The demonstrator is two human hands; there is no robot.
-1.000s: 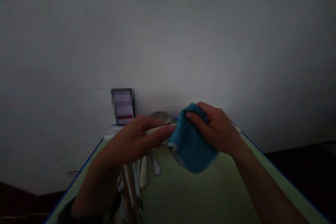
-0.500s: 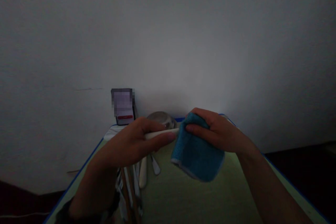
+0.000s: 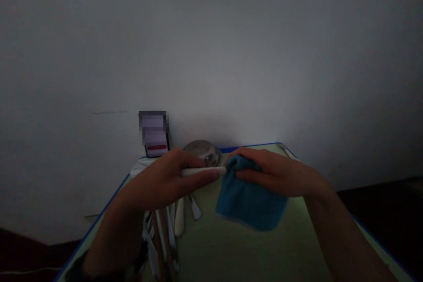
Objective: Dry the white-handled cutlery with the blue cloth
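The scene is dim. My left hand is closed round the pale handle of a utensil, held level above the table. My right hand pinches a folded blue cloth over the far end of that utensil, so the tip is hidden. The cloth hangs down below my fingers, just above the green table surface.
Several utensils lie on the table beneath my left forearm. A metal bowl and a propped phone stand at the far edge against a plain wall. The table has a blue rim.
My right hand and the blue cloth have dropped lower and shifted slightly right along the utensil; the cloth now hangs flatter. My left hand has stayed nearly still.
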